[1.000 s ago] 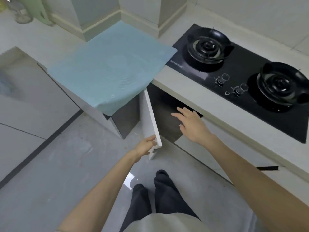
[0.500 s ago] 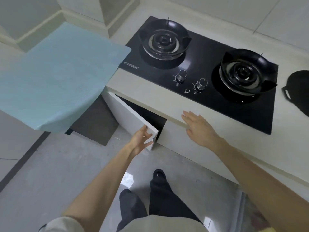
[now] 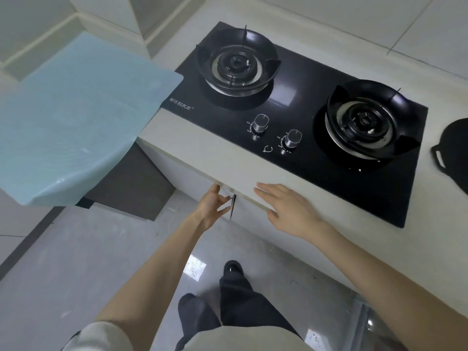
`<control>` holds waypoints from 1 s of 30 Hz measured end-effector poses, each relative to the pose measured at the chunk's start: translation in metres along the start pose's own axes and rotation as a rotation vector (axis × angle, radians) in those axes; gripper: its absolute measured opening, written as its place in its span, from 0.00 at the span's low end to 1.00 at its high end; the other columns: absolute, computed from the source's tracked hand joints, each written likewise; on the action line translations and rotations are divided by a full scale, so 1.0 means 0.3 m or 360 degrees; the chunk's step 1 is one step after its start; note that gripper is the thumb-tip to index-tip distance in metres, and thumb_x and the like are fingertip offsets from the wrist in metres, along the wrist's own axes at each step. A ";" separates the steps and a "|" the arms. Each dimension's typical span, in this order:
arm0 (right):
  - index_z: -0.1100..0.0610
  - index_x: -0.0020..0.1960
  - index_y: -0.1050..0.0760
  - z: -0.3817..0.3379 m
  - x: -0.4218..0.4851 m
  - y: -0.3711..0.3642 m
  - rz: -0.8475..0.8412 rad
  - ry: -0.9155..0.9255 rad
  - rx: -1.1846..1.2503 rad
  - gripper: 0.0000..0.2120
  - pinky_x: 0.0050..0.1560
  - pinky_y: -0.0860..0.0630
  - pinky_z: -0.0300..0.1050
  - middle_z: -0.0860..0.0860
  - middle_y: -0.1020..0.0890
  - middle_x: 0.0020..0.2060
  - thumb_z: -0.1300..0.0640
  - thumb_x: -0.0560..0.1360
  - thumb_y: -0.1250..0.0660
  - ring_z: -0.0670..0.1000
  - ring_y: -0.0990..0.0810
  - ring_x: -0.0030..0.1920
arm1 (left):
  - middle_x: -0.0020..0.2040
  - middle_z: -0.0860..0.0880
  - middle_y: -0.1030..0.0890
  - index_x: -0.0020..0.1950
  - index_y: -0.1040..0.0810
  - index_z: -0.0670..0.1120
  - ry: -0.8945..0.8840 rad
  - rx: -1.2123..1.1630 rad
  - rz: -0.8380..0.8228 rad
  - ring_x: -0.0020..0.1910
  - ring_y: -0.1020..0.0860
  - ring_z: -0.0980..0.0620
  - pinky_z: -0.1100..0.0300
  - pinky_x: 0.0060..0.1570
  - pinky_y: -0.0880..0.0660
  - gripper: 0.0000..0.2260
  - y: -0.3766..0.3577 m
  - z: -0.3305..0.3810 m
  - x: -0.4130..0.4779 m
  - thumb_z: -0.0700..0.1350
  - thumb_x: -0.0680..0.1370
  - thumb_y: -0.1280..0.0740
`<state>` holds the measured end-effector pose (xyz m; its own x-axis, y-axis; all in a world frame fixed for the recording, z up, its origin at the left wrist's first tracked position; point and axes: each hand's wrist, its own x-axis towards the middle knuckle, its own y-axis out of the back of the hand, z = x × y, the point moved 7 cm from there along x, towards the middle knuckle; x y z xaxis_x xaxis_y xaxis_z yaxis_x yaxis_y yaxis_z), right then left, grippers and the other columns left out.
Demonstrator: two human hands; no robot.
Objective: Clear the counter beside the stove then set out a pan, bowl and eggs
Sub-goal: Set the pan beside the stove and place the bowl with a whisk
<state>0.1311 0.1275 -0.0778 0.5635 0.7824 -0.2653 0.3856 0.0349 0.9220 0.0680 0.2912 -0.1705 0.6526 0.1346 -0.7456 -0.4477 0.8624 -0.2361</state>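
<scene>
**Counter and Stove: Current State**

1. Floor. Grey glossy tiles (image 3: 76, 262) carry the person's legs (image 3: 235, 300), in dark trousers and dark socks, close to the cabinet front.

2. Hands. Both hold nothing and are apart.
   - The left hand (image 3: 211, 209) is below the counter's front edge. Its fingers are spread and their tips meet the edge of the cabinet door (image 3: 187, 178). The door shows only a thin dark gap at that edge.
   - The right hand (image 3: 288, 211) lies flat, fingers straight and together, over the front edge of the counter (image 3: 215, 153). Whether the palm touches cannot be told.

3. Counter. The surface is pale beige and runs from left to right.
   - A light blue mat (image 3: 76, 117) covers the part left of the stove (image 3: 304, 102). Its near corner droops over the front edge above a dark panel (image 3: 131, 183); its right corner touches the stove's left edge.
   - A flat black item (image 3: 453, 153) with a slotted tab lies right of the stove, cut by the frame; its type cannot be told.

4. Stove. Black glass top, with two burners (image 3: 238, 63) (image 3: 364, 122) and two metal knobs (image 3: 260, 122) (image 3: 293, 139) near its front edge.

5. Markings. White lettering (image 3: 181, 106) sits at the stove's front left corner, too small to read. Small white marks ring each knob.

6. Wall. Pale tiles (image 3: 379, 21) stand behind the counter.
</scene>
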 end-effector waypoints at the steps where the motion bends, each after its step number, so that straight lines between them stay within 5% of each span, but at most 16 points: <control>1: 0.52 0.76 0.41 0.000 -0.001 0.000 0.0002 -0.0002 0.0002 0.30 0.72 0.44 0.41 0.45 0.41 0.76 0.59 0.76 0.39 0.47 0.40 0.74 | 0.75 0.57 0.40 0.70 0.33 0.54 0.0001 0.0013 0.0007 0.62 0.27 0.50 0.52 0.64 0.28 0.29 -0.006 0.002 -0.003 0.28 0.75 0.46; 5: 0.53 0.77 0.43 -0.005 -0.011 -0.017 -0.0014 -0.0024 0.0020 0.30 0.73 0.47 0.41 0.45 0.43 0.77 0.59 0.77 0.40 0.48 0.42 0.75 | 0.68 0.59 0.34 0.67 0.32 0.59 -0.0001 -0.0012 0.0012 0.56 0.24 0.53 0.52 0.65 0.29 0.29 -0.032 0.004 -0.037 0.29 0.75 0.45; 10: 0.52 0.77 0.44 -0.021 -0.043 -0.037 -0.0045 -0.0119 0.0044 0.28 0.75 0.48 0.43 0.46 0.45 0.77 0.57 0.79 0.42 0.49 0.45 0.76 | 0.68 0.56 0.28 0.75 0.38 0.53 -0.0064 0.0000 0.0065 0.60 0.24 0.50 0.51 0.64 0.28 0.28 -0.027 -0.016 -0.101 0.32 0.78 0.44; 14: 0.52 0.77 0.42 -0.047 -0.137 -0.055 -0.0026 -0.0265 0.0141 0.26 0.73 0.47 0.41 0.47 0.41 0.76 0.58 0.80 0.42 0.49 0.42 0.74 | 0.54 0.54 0.20 0.73 0.34 0.50 -0.0174 0.0136 0.0102 0.58 0.23 0.49 0.50 0.65 0.28 0.22 -0.019 -0.041 -0.196 0.38 0.79 0.39; 19: 0.53 0.75 0.38 -0.081 -0.328 -0.111 0.0063 -0.0451 0.0324 0.24 0.73 0.42 0.43 0.49 0.36 0.74 0.61 0.80 0.43 0.50 0.37 0.72 | 0.62 0.48 0.22 0.70 0.30 0.50 -0.0404 0.0613 0.0035 0.55 0.22 0.50 0.54 0.61 0.27 0.21 -0.067 -0.067 -0.317 0.35 0.79 0.41; 24: 0.51 0.75 0.38 -0.056 -0.542 -0.190 0.0055 -0.0739 0.0318 0.24 0.69 0.36 0.47 0.47 0.34 0.73 0.59 0.80 0.43 0.50 0.36 0.71 | 0.64 0.50 0.23 0.70 0.31 0.51 -0.0675 0.1149 -0.0158 0.53 0.25 0.55 0.69 0.47 0.28 0.23 -0.219 -0.094 -0.409 0.34 0.78 0.43; 27: 0.51 0.75 0.38 -0.014 -0.680 -0.235 0.0062 -0.0890 0.0344 0.23 0.68 0.34 0.47 0.47 0.33 0.72 0.59 0.80 0.44 0.51 0.35 0.70 | 0.72 0.50 0.30 0.75 0.35 0.50 -0.0923 0.1551 -0.0344 0.68 0.31 0.52 0.62 0.66 0.36 0.24 -0.351 -0.119 -0.467 0.36 0.79 0.44; 30: 0.51 0.75 0.39 0.058 -0.808 -0.273 0.0078 -0.1090 0.0445 0.23 0.66 0.32 0.46 0.48 0.35 0.73 0.59 0.80 0.43 0.51 0.36 0.71 | 0.76 0.51 0.38 0.77 0.39 0.50 -0.1144 0.1849 -0.0526 0.75 0.40 0.53 0.66 0.69 0.46 0.25 -0.485 -0.157 -0.510 0.36 0.80 0.44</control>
<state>-0.0244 -0.0757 -0.0940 0.8791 0.2127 -0.4265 0.4685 -0.2214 0.8553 0.0045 0.1220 -0.0514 0.9509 -0.2387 -0.1969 0.3092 0.7606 0.5708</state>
